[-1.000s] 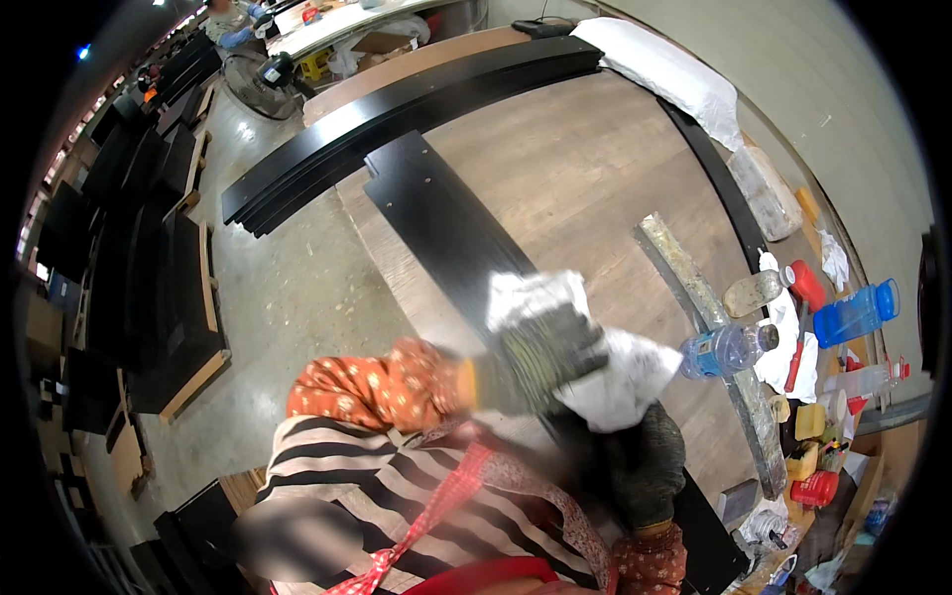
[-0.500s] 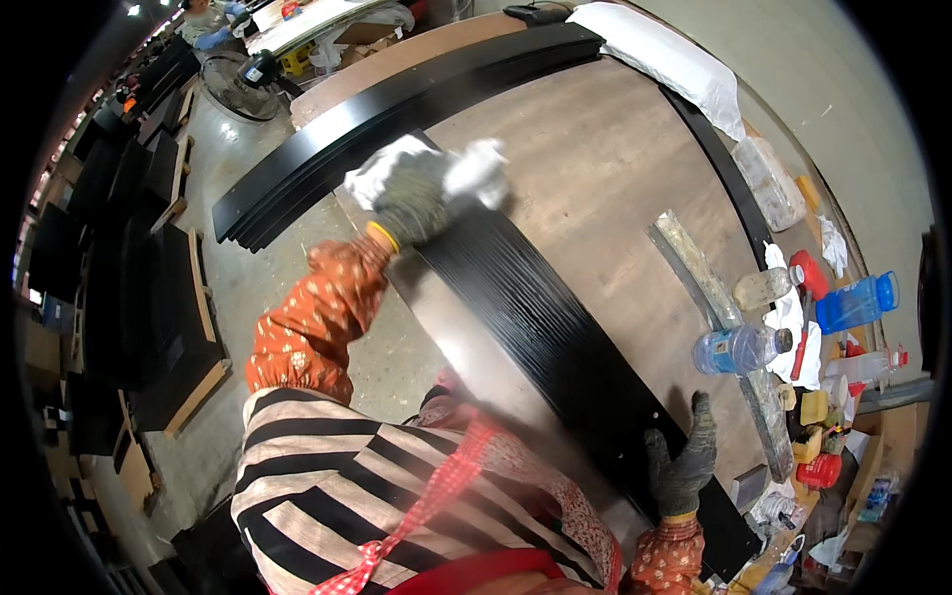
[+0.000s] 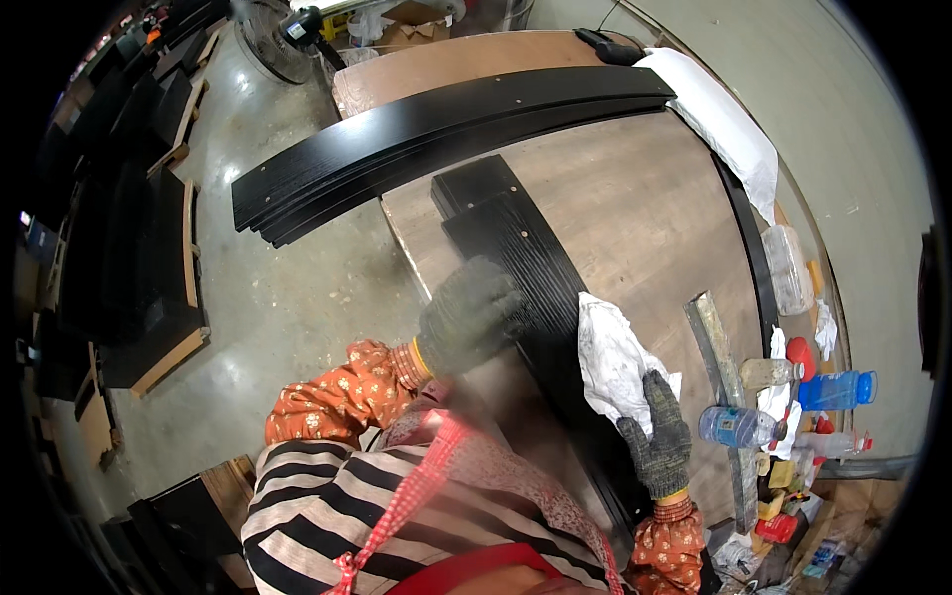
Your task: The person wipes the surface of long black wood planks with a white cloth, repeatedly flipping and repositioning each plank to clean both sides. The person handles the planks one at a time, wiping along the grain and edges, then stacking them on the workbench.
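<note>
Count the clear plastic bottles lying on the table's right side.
2: one clear bottle beside the right hand, one blue-tinted bottle further right. Clutter there may hide more.

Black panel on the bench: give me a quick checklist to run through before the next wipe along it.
1. Cloth in hand: ok. The right hand grips the white cloth, which lies on the black panel.
2. Panel steadied: cannot tell. The left hand is at the panel's left edge, but motion blur hides the contact.
3. Gloves on both hands: ok.
4. Panel supported: ok. It lies flat on the wooden bench.
5. Path along the panel: ok. Nothing sits on the panel beyond the cloth; the stack of long black boards lies past its far end.
6. Clutter clearance: ok. The plastic bottles stand to the right, off the panel.
</note>
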Demonstrator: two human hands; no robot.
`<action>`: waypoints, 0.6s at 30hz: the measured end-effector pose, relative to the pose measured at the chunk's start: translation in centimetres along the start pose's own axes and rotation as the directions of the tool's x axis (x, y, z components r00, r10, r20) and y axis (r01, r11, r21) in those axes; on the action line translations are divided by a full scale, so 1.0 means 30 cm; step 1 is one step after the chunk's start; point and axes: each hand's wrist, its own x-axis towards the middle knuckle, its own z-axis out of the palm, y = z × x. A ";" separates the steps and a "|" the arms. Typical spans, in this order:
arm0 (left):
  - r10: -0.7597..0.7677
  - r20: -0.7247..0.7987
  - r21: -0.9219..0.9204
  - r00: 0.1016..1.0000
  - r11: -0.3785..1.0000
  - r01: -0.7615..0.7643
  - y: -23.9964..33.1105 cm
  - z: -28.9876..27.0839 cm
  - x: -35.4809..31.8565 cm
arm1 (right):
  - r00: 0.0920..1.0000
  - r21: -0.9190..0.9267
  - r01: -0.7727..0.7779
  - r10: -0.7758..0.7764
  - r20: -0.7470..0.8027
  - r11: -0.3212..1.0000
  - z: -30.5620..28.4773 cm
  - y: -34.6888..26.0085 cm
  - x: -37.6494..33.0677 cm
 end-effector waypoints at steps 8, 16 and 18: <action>-0.073 -0.184 -0.223 0.980 0.974 0.031 -0.055 0.080 -0.024 | 0.959 -0.117 0.282 -0.282 0.017 0.952 0.133 -0.108 0.486; 0.107 -0.029 0.000 0.994 0.994 -0.107 -0.125 0.151 -0.080 | 0.993 -0.121 -0.016 0.030 0.117 0.993 0.349 -0.287 1.091; 0.098 -0.010 -0.039 0.995 0.994 -0.098 -0.130 0.165 -0.084 | 0.998 -0.217 -0.025 0.035 0.043 0.976 0.352 -0.243 1.146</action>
